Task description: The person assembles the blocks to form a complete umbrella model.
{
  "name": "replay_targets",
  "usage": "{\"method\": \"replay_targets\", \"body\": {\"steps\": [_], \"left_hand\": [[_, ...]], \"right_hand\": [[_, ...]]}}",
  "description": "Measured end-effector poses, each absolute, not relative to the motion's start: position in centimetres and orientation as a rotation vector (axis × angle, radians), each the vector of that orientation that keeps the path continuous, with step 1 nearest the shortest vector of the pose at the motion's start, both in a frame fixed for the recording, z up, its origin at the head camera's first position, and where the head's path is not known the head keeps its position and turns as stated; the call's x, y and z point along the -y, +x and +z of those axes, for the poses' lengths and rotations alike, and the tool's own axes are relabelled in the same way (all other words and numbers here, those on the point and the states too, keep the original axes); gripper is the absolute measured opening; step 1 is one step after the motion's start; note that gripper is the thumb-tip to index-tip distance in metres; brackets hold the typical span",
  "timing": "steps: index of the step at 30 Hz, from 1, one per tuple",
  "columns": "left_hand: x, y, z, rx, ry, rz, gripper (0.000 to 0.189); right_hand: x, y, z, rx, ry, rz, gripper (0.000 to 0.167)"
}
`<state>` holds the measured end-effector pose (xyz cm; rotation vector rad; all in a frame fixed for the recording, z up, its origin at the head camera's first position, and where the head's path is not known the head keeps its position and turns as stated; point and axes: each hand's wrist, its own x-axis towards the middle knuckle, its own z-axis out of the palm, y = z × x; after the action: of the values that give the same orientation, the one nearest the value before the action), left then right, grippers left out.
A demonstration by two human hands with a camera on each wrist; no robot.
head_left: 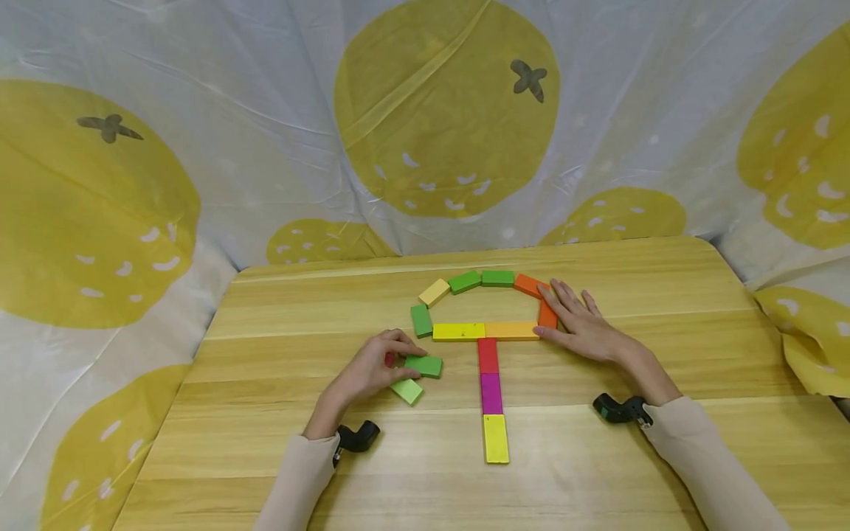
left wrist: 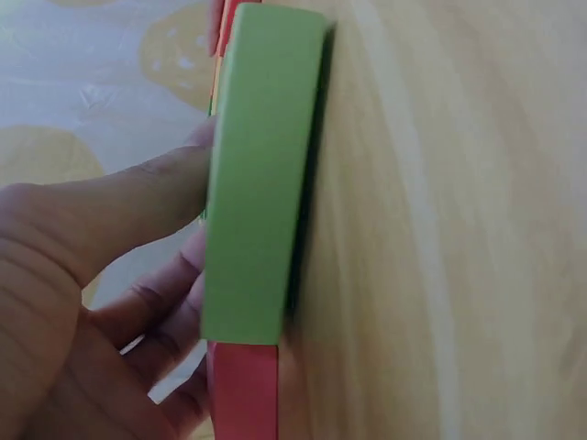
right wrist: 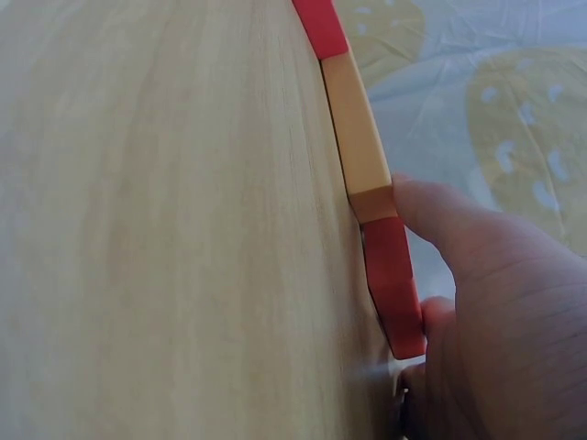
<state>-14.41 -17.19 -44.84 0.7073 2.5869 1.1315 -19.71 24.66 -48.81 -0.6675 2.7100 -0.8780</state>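
Note:
My left hand point(head_left: 375, 366) pinches a green block point(head_left: 425, 366) between thumb and fingers, low over the table. A light green block point(head_left: 407, 391) lies just below it, and a red block point(head_left: 389, 359) is mostly hidden by the hand. In the left wrist view a light green block point(left wrist: 266, 174) fills the front, with a red block point(left wrist: 244, 390) behind. My right hand point(head_left: 587, 330) rests with outstretched fingers on the orange blocks point(head_left: 547, 313) at the arc's right side. Its thumb touches the right end of a light orange block point(head_left: 511, 331).
Green blocks point(head_left: 498, 279), a pale yellow block point(head_left: 434, 293) and an orange block point(head_left: 529, 285) form the arc. A yellow block point(head_left: 458, 332) continues the crossbar. Below runs a stem of red point(head_left: 488, 356), purple point(head_left: 491, 394) and yellow point(head_left: 495, 439) blocks on the wooden table point(head_left: 564, 472).

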Motion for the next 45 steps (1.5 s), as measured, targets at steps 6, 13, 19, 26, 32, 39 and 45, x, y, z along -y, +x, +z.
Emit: {"method": "replay_targets", "body": {"steps": [6,13,19,26,32,39,45], "left_hand": [[17.3,-14.6,-45.3,-2.603,0.851,1.112,0.028],[16.0,-13.3,-44.2,-2.59,1.01,1.1,0.027],[14.5,-10.6,-43.2,-2.403,1.196,1.099,0.027],[13.0,-7.7,-43.7,-2.255,1.251,1.001,0.027],[12.5,-6.7,-44.5,-2.271,1.314,0.936,0.027],[12.2,-6.6,-45.0,-2.352,1.348,0.874,0.029],[11.7,-6.2,-45.0,-2.413,1.302,0.812,0.029]], "right_hand": [[-24.6,-19.6,-48.5,-2.708,-0.691,-0.878,0.091],[-24.3,-19.5,-48.1,-2.726,-0.652,-0.827,0.09],[-24.3,-19.7,-48.4,-2.72,-0.648,-0.823,0.09],[-24.5,-19.8,-48.6,-2.72,-0.637,-0.82,0.09],[-24.5,-19.7,-48.7,-2.728,-0.656,-0.835,0.09],[-24.3,-19.6,-48.2,-2.73,-0.644,-0.799,0.09],[-24.4,-19.6,-48.0,-2.723,-0.635,-0.768,0.09]]}}
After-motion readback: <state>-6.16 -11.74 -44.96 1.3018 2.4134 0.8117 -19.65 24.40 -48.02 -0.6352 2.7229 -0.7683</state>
